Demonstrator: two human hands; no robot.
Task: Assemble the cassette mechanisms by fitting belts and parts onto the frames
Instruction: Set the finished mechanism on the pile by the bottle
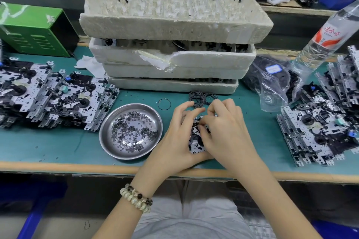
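Note:
A cassette mechanism frame [194, 138], silver metal with black parts, lies on the green mat near the table's front edge, mostly hidden by both hands. My left hand [174, 136] grips it from the left and below, thumb under its near edge. My right hand [223, 128] covers its right side, with curled fingers pinching at parts on its top. Just beyond the hands lies a small heap of black rubber belts [201, 98], with a single loose belt [164, 104] to their left.
A steel dish of small washers [108, 141] sits left of the hands. Piles of mechanisms lie at far left [48, 95] and far right [320, 128]. Stacked foam trays [174, 58] with flywheels stand behind. A plastic bag of belts [272, 81], a water bottle [326, 35] and a green box [35, 29] flank them.

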